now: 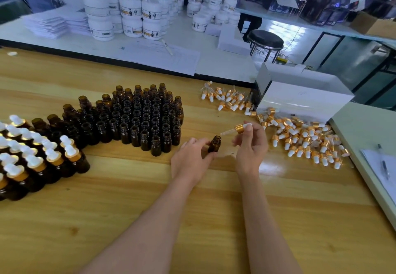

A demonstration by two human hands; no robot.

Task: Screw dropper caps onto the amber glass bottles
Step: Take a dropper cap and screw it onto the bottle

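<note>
your left hand (192, 158) has its grip closed round an open amber bottle (215, 144), steadying it neck-up low over the wooden worktop (150, 198). your right hand (250, 145) pinches a gold-collared dropper cap (240, 128) near its white bulb, the glass tube slanting towards that neck but not yet in it. uncapped bottles (145, 117) stand to your left and loose caps (304, 139) are heaped to your right, so each hand feeds from its own side.

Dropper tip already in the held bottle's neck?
No, the right hand holds the dropper cap above the bottle in the left hand, tip outside the neck.
</note>
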